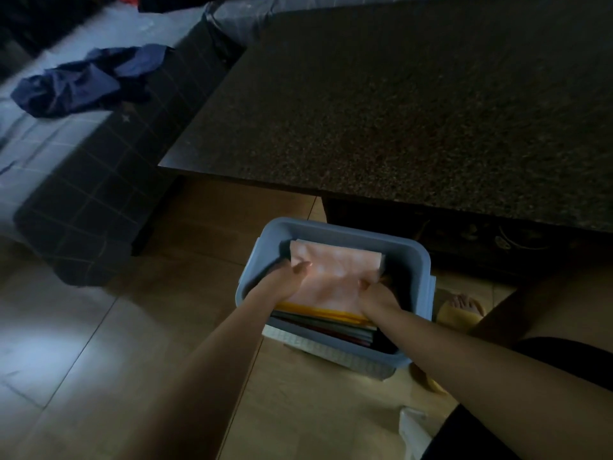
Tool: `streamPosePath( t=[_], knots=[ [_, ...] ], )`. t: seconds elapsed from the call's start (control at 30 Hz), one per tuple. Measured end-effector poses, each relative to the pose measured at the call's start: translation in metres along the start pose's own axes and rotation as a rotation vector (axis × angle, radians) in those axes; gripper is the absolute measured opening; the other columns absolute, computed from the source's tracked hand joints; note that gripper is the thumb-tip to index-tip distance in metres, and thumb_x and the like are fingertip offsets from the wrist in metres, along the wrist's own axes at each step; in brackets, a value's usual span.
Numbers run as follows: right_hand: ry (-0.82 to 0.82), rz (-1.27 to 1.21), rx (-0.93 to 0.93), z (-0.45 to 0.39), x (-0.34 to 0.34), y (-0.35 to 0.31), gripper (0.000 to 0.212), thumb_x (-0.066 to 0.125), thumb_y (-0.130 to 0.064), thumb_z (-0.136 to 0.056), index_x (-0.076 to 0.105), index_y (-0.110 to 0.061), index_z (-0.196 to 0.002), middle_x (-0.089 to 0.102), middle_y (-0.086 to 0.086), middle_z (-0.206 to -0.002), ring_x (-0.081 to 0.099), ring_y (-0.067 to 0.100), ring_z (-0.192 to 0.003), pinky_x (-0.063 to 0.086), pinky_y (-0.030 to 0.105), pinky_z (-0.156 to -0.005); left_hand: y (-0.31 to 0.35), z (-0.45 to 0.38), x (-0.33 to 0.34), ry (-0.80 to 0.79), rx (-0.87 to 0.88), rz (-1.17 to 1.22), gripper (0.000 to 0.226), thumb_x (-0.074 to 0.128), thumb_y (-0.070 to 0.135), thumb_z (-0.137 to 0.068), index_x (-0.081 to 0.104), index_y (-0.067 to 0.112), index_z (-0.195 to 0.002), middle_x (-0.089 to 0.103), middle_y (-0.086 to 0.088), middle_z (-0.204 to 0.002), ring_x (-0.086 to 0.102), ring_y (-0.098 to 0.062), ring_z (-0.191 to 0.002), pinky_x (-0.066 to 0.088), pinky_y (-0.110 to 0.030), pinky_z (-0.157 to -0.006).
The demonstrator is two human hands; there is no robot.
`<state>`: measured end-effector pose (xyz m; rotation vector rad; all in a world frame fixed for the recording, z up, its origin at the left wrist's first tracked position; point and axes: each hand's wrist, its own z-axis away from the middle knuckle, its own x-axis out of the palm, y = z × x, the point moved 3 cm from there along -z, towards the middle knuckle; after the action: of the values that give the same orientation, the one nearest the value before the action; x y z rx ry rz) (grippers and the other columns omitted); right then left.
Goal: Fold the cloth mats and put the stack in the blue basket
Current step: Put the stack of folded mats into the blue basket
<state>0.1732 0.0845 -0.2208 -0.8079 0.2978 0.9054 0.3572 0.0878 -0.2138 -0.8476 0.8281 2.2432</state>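
A blue plastic basket (418,257) stands on the wooden floor just in front of the dark table. Inside it sits a stack of folded cloth mats (331,277), topped by a pale pink one, with yellow, grey and dark red layers showing at the near edge. My left hand (288,277) grips the stack's left side, thumb on top. At the stack's right side, my right hand (374,292) holds it the same way. Both hands reach down into the basket.
A dark speckled table (398,104) fills the upper right, its edge overhanging behind the basket. On the left, a bed (83,180) with a checked cover carries a crumpled navy cloth (86,81). My foot in a yellow slipper (462,308) is right of the basket.
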Motion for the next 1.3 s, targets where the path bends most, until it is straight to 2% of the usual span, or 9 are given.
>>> streamPosePath(
  t=[0.1, 0.2, 0.27, 0.4, 0.5, 0.6, 0.77, 1.07, 1.3],
  knots=[
    [0.155, -0.225, 0.008, 0.009, -0.004, 0.001, 0.071, 0.041, -0.038, -0.097, 0.008, 0.002, -0.145, 0.04, 0.023, -0.139, 0.05, 0.038, -0.119, 0.045, 0.042, -0.093, 0.005, 0.008, -0.007, 0.148, 0.133, -0.017, 0.067, 0.046, 0.05, -0.094, 0.025, 0.008, -0.142, 0.059, -0.004, -0.092, 0.059, -0.017, -0.077, 0.045, -0.028, -0.06],
    [0.153, -0.331, -0.043, 0.022, -0.006, 0.001, 0.085, 0.052, -0.033, -0.094, -0.008, -0.008, -0.147, 0.055, 0.02, -0.122, 0.062, 0.032, -0.092, 0.053, 0.039, -0.076, 0.01, 0.016, -0.01, 0.263, 0.266, -0.079, 0.074, 0.057, 0.046, -0.09, 0.023, 0.007, -0.143, 0.054, -0.013, -0.123, 0.061, -0.025, -0.098, 0.052, -0.034, -0.079],
    [0.185, -0.381, -0.096, 0.03, -0.011, 0.0, 0.086, 0.058, -0.025, -0.091, -0.005, -0.011, -0.147, 0.048, 0.019, -0.131, 0.059, 0.032, -0.103, 0.051, 0.039, -0.083, 0.01, 0.02, -0.009, 0.34, 0.334, -0.12, 0.078, 0.065, 0.043, -0.085, 0.023, 0.009, -0.141, 0.038, -0.017, -0.139, 0.054, -0.03, -0.114, 0.049, -0.035, -0.087],
    [0.331, -0.253, -0.232, 0.043, -0.017, -0.002, 0.084, 0.068, -0.023, -0.085, 0.011, -0.012, -0.145, 0.019, 0.014, -0.147, 0.033, 0.031, -0.133, 0.034, 0.036, -0.105, 0.015, 0.023, -0.009, 0.487, 0.493, -0.346, 0.071, 0.069, 0.041, -0.081, 0.034, 0.012, -0.135, 0.034, -0.014, -0.135, 0.037, -0.03, -0.125, 0.039, -0.035, -0.098],
    [0.399, -0.116, -0.344, 0.044, -0.019, -0.004, 0.077, 0.074, -0.024, -0.079, 0.025, -0.014, -0.138, 0.026, 0.011, -0.137, 0.028, 0.029, -0.13, 0.029, 0.037, -0.108, 0.02, 0.023, -0.006, 0.32, 0.626, -0.405, 0.063, 0.066, 0.025, -0.082, 0.036, 0.023, -0.137, 0.027, -0.005, -0.143, 0.027, -0.027, -0.134, 0.028, -0.039, -0.11],
    [0.415, 0.212, -0.368, 0.041, -0.02, -0.006, 0.077, 0.07, -0.042, -0.078, 0.029, -0.017, -0.139, 0.021, 0.009, -0.14, 0.024, 0.029, -0.128, 0.023, 0.039, -0.11, 0.019, 0.021, -0.003, 0.124, 0.68, -0.405, 0.08, 0.063, 0.015, -0.077, 0.027, 0.031, -0.146, 0.012, 0.004, -0.153, 0.008, -0.026, -0.142, 0.017, -0.045, -0.116],
    [0.406, 0.466, -0.492, 0.037, -0.021, -0.013, 0.083, 0.066, -0.05, -0.077, 0.027, -0.021, -0.144, 0.013, 0.002, -0.151, 0.017, 0.029, -0.136, 0.014, 0.039, -0.113, 0.017, 0.019, -0.003, -0.003, 0.633, -0.583, 0.083, 0.063, 0.018, -0.082, 0.018, 0.023, -0.152, -0.011, 0.007, -0.159, -0.009, -0.028, -0.145, 0.015, -0.045, -0.117],
    [0.087, 0.256, -0.394, 0.005, 0.005, -0.007, 0.104, 0.061, -0.061, -0.074, 0.001, -0.023, -0.15, -0.008, 0.004, -0.154, -0.006, 0.031, -0.141, 0.007, 0.041, -0.116, 0.007, -0.006, 0.02, -0.098, 0.614, -0.646, 0.104, 0.053, 0.053, -0.07, -0.012, 0.037, -0.149, -0.018, 0.007, -0.158, -0.018, -0.023, -0.145, 0.013, -0.057, -0.116],
    [0.02, 0.343, -0.194, -0.011, 0.019, -0.001, 0.126, 0.059, -0.081, -0.055, -0.007, -0.03, -0.149, -0.01, 0.005, -0.157, -0.006, 0.029, -0.144, 0.012, 0.047, -0.116, 0.01, -0.001, 0.025, -0.21, 0.581, -0.649, 0.096, 0.056, 0.035, -0.09, -0.016, 0.015, -0.15, -0.035, -0.006, -0.152, -0.034, -0.021, -0.138, 0.0, -0.047, -0.12]
  ],
)
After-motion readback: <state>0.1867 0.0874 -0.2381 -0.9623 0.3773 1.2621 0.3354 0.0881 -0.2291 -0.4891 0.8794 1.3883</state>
